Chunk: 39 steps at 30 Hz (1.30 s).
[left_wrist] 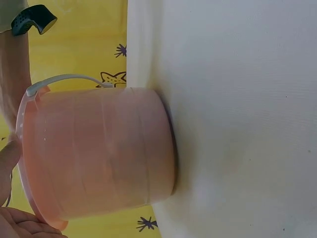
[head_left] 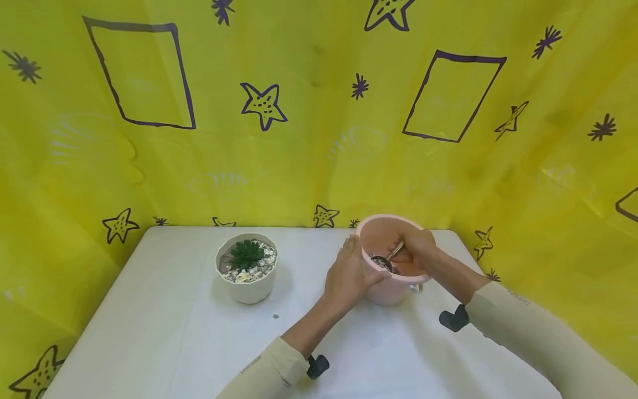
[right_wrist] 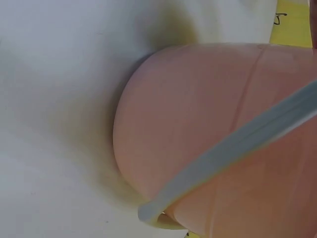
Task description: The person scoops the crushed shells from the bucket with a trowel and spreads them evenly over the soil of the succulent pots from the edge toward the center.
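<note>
A pink bucket stands upright at the right of the table. My left hand grips its near left rim, thumb towards the front and fingers along the outside; in the left wrist view fingers curve at the rim. Inside the bucket, my right hand holds a metal spoon by its handle. The spoon's round bowl points down and left, with greyish pebbles at it. The right wrist view shows only the bucket's side and its grey handle, not the hand's fingers.
To the left stands a white faceted pot with a green succulent and pale pebbles around it. One small pebble lies on the white table. A yellow patterned curtain hangs behind the table.
</note>
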### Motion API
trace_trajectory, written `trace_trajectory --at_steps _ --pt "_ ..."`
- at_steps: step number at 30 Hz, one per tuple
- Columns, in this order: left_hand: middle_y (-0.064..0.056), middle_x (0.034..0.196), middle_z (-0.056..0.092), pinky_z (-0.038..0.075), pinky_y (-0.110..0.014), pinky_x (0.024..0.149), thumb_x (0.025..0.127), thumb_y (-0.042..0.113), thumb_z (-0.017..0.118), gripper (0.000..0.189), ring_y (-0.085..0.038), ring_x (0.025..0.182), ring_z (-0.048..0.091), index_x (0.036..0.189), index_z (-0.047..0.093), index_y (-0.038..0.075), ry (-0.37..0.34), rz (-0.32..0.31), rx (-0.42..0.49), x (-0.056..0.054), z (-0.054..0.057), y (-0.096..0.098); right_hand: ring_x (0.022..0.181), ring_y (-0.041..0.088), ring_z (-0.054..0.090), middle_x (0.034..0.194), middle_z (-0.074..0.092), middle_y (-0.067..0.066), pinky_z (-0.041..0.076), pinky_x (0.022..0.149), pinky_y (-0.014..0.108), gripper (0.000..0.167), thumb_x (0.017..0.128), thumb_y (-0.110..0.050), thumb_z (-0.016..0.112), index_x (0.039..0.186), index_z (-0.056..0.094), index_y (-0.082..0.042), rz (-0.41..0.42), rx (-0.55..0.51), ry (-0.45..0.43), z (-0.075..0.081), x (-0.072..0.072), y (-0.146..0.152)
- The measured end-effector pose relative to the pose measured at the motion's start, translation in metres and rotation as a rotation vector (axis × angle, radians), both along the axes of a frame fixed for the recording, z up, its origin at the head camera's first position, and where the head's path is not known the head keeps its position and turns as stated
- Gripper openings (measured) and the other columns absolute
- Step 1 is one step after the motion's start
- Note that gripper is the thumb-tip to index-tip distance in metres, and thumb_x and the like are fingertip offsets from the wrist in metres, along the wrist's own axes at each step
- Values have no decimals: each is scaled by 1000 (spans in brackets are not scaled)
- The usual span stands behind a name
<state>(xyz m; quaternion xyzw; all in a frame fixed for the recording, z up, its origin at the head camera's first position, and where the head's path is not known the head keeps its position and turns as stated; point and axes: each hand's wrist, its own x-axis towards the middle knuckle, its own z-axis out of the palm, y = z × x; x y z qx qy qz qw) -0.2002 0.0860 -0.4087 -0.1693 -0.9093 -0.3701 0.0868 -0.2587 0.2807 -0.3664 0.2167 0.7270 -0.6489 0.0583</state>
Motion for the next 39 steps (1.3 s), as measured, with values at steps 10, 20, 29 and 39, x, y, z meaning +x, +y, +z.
trace_trajectory --at_steps 10,20,29,39 --pt "-18 163 43 48 -46 111 85 51 87 105 -31 148 43 161 36 -1 -1 10 -22 1 1 0 59 24 75 75 72 13 63 58 34 19 105 -3 45 104 59 10 26 -31 -12 -2 -1 3" --pt "-18 162 43 49 -45 111 84 53 87 106 -31 148 44 161 37 1 3 14 -34 4 0 3 63 24 76 76 72 12 64 63 37 23 110 -7 43 109 56 12 66 -60 -36 2 2 6" --pt "-18 162 44 52 -46 107 82 56 87 108 -31 147 46 161 38 2 14 23 -29 2 2 6 62 23 76 71 72 12 64 67 39 30 112 -6 36 99 58 10 80 -147 -13 22 -1 15" --pt "-17 162 45 52 -46 106 83 56 87 109 -31 145 48 163 36 4 -6 37 -19 4 1 1 62 26 76 70 72 15 64 67 38 36 115 -17 37 100 56 9 66 -234 -69 35 -5 27"
